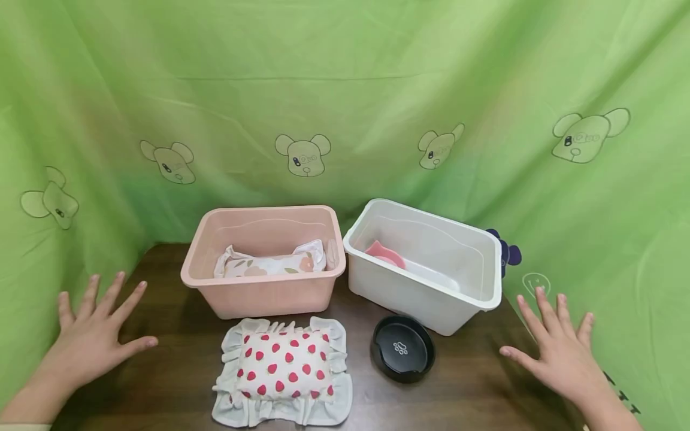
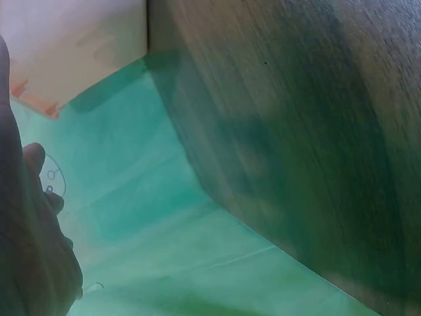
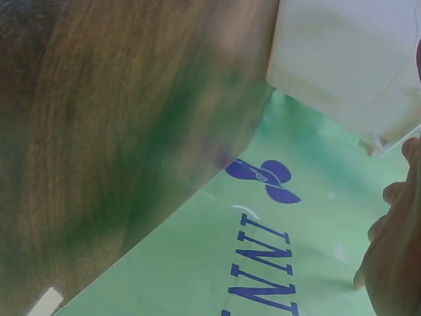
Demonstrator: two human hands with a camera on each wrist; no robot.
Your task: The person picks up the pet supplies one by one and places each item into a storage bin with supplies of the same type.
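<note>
My left hand [image 1: 97, 338] is spread with straight fingers over the left side of the table, touching nothing I can make out. On the other side my right hand [image 1: 557, 353] is held the same way, fingers apart and nothing in it. Between them, near the front, lies a small strawberry-print pillow [image 1: 283, 365] with a pale ruffled border. To its right sits a round black pet bowl [image 1: 403, 353] with a white paw print. Behind the pillow stands a pink bin [image 1: 264, 299] holding a floral-print cushion [image 1: 269, 265]. A white bin [image 1: 415, 299] holds a pink dish [image 1: 385, 254], partly hidden by the wall.
The dark wooden table [image 1: 361, 389] carries all of these. A green curtain [image 1: 232, 108] with bear-head drawings surrounds it at the back and both sides. The two bins stand close together at the back, the white one turned at an angle.
</note>
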